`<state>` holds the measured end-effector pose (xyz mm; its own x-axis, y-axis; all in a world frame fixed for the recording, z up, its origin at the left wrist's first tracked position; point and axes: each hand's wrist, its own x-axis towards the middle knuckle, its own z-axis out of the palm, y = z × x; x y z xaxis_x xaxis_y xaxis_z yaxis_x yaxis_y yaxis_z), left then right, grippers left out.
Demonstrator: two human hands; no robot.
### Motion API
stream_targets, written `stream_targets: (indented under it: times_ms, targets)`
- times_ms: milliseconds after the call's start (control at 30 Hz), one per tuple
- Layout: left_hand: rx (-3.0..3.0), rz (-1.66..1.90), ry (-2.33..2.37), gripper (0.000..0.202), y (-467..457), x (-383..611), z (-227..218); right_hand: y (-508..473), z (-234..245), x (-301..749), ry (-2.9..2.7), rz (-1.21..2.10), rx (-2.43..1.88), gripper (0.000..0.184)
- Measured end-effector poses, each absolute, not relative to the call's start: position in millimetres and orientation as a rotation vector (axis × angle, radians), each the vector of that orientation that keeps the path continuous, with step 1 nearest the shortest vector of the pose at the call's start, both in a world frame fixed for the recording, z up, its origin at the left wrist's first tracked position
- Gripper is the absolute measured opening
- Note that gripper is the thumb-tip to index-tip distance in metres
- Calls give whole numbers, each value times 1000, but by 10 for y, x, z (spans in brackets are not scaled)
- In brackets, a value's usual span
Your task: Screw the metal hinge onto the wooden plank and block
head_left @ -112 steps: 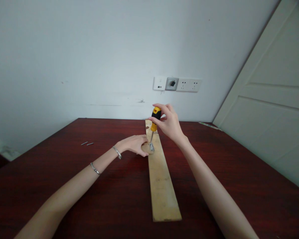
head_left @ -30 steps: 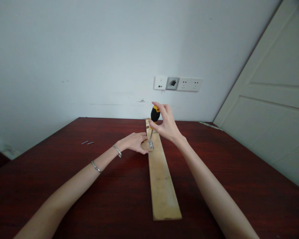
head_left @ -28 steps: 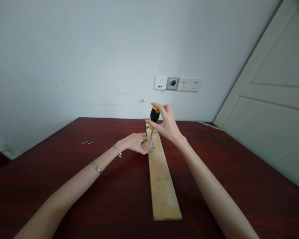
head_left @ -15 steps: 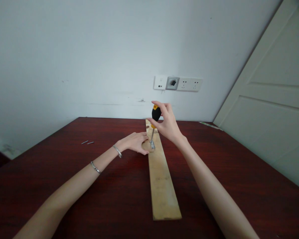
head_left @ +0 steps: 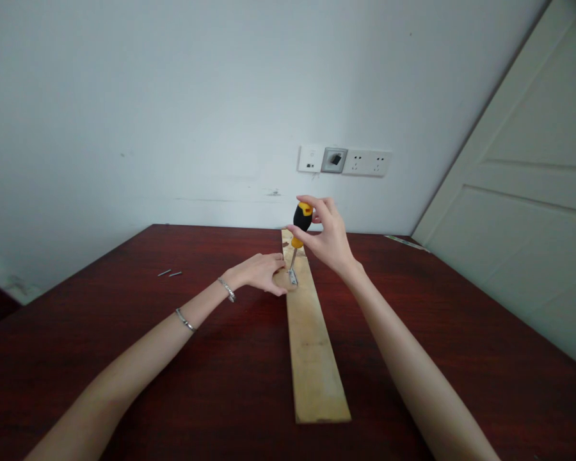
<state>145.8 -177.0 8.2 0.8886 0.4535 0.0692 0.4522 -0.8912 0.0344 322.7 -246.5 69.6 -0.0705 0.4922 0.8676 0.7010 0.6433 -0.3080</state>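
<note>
Watching remotely, I see a long pale board (head_left: 315, 358) running near to far along the dark red table (head_left: 221, 384), the left hand (head_left: 258, 272) grasping a tan piece (head_left: 281, 280) at its left edge, how firmly I cannot tell. Beyond, the right hand (head_left: 333, 240) pinches a screwdriver (head_left: 302, 219) mid-scene, tip at the far end of a metal bracket (head_left: 293, 278); it should feel light, stiff, hardly slippery, best held by its thick handle. Compared with a second ago, it leans slightly farther right, showing more yellow.

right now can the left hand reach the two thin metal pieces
Probably yes: only tabletop shows between the left hand and the metal pieces, though it would likely need to leave the tan piece.
</note>
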Motion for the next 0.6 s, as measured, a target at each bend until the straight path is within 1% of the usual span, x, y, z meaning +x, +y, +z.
stream_targets:
  times_ms: [100, 267, 500, 600]
  targets:
    - [3040, 106, 729, 58, -1774, 1470, 69, -2457, 694, 3234, -1698, -226, -996, 44]
    - [3045, 100, 708, 56, -1773, 1482, 58, -2456, 697, 3227, -1740, -204, -922, 51]
    - [3035, 97, 705, 53, -1788, 1482, 58, -2438, 693, 3245, -1701, -229, -988, 42]
    - [3038, 109, 718, 54, -1778, 1472, 65, -2428, 681, 3245, -1699, -185, -941, 44]
